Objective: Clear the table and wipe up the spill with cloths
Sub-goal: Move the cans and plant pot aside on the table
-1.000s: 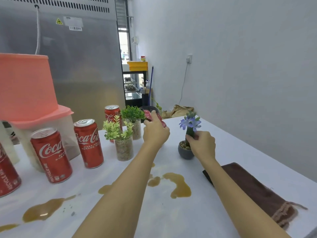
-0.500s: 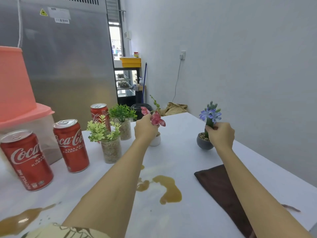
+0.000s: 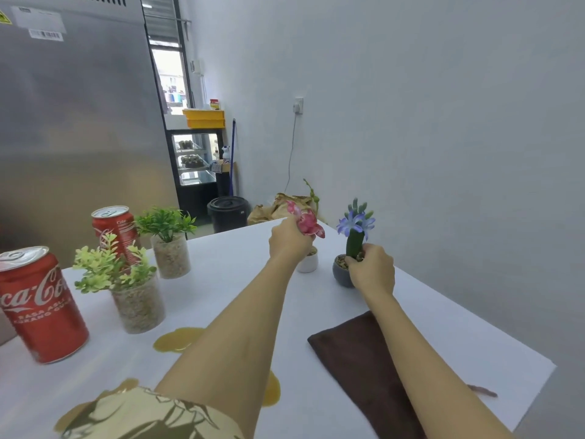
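Left hand: the left hand [image 3: 289, 240] is curled round the stem of the pink flower plant [image 3: 305, 221], whose small white pot [image 3: 308, 263] sits at about 12 o'clock on the table.
Right hand: the right hand [image 3: 372, 269] grips the green stem of the blue flower plant [image 3: 356, 228] just above its grey pot [image 3: 342, 274], just beside the white one at 1 o'clock.
Risk, grip: both plants are held by their stems, not their pots; a stem could pull loose and a pot drop or tip, scattering pebbles.
Risk, spill: the brown spill [image 3: 179, 339] lies under the left forearm at 7 o'clock; a lowered arm or sleeve [image 3: 152, 413] could smear it.
Risk, cans: the near Coca-Cola can [image 3: 38, 305] at 9 o'clock and the far Coca-Cola can [image 3: 115, 231] at 10 o'clock could be knocked by a swinging elbow.
Cloth: the brown cloth [image 3: 357, 359] lies flat at 4 o'clock, untouched.
Surface: a white table [image 3: 228, 267], also bearing two green plants in pebble-filled jars [image 3: 139, 304].
Room: pale wall, steel fridge door [image 3: 79, 122], black bin [image 3: 228, 213], shelving beyond.
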{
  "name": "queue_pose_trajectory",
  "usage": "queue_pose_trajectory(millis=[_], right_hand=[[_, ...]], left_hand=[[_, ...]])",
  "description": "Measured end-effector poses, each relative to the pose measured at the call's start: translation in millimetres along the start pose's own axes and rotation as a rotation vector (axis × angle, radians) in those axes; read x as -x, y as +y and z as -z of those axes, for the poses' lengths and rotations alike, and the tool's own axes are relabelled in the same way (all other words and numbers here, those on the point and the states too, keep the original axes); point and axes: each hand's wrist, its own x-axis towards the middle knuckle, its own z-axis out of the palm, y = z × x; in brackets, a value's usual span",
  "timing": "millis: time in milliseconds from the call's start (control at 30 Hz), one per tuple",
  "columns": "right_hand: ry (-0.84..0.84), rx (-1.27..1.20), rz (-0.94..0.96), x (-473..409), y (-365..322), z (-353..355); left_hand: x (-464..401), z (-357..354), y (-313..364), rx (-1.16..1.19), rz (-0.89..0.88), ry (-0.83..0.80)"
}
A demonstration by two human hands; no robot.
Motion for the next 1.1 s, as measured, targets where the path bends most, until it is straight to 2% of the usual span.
queue_pose_trajectory(millis=[233, 433, 567, 667, 900, 1100], right_hand=[[0.057, 0.006, -0.031, -13.2, 10.1, -3.1], [0.053, -0.015, -0.047, -10.5, 4.3, 2.1], [0.127, -0.028, -0.066, -3.5, -7.3, 12.6], [0.105, -0.053, -0.015, 5.3, -20.7, 19.3], [-0.103, -0.093, 0.15, 41.3, -67.5, -2.5], [-0.296, -0.143, 0.279, 86.7, -114.2, -46.1]], left_hand=[[-6.8, -13.7, 2.6, 0.019, -0.024, -0.021], [-6.6, -6.0, 4.9, 0.004, 0.006, -0.102], [0.6, 13.2, 5.3, 0.014, 0.042, -0.072], [9.6, 29.9, -0.8, -0.03, 0.052, -0.049], [41.2, 93.0, -24.9, -0.22, -0.017, 0.142], [68.2, 161.0, -38.6, -0.362, -0.112, 0.48]])
